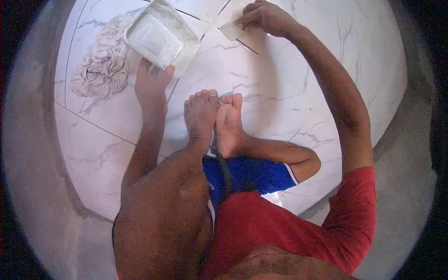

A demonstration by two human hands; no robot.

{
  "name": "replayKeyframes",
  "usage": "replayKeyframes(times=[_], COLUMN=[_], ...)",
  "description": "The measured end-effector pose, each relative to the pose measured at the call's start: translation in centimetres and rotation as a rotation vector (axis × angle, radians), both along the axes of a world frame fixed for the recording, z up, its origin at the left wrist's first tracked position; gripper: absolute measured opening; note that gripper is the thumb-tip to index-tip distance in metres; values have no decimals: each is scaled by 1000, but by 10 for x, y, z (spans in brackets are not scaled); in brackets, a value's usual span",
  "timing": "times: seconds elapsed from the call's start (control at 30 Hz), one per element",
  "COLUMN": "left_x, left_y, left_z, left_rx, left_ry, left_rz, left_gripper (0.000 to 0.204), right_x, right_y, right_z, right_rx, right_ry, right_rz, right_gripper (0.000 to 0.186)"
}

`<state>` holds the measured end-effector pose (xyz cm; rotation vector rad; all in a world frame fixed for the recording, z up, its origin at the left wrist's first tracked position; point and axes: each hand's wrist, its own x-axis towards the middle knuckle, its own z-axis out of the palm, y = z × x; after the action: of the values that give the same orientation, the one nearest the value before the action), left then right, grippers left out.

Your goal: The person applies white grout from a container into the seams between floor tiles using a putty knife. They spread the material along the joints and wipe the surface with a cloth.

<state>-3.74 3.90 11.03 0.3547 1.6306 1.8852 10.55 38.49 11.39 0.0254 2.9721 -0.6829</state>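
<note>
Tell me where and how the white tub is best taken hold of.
Probably by the near edge of the tub, coming from the person's side. It is open-topped, so its wall gives thumb and fingers an edge to grip, and the whitish smears inside favour keeping to the outside. The cloth crowds its left; the left hand is at that near edge.

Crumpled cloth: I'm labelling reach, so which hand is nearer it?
Left. The left hand is just right of the cloth, at the tub; the right hand is farther right, beyond the tub.
</note>
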Motion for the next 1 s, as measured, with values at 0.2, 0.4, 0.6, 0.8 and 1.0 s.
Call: replayKeyframes(times=[0.2,0.4,0.6,0.8,1.0], left_x=[0,5,9,18,30], left_y=[2,7,8,10,20], left_z=[9,-4,8,2,9], left_rx=[-132,-50,-25,-85,-6], left_ry=[57,-20,-25,-10,-8], left_rz=[-29,14,-31,-87,-151], left_gripper=[68,66,62,67,78], right_x=[21,16,89,144,79], right_y=[-4,-90,-107,-112,-152], right_z=[8,12,20,44,68], right_rx=[135,382,343,314,-164], right_ry=[-40,-153,-167,-256,156], right_rz=[-143,-268,-380,-507,-753], right_gripper=[25,24,21,25,23])
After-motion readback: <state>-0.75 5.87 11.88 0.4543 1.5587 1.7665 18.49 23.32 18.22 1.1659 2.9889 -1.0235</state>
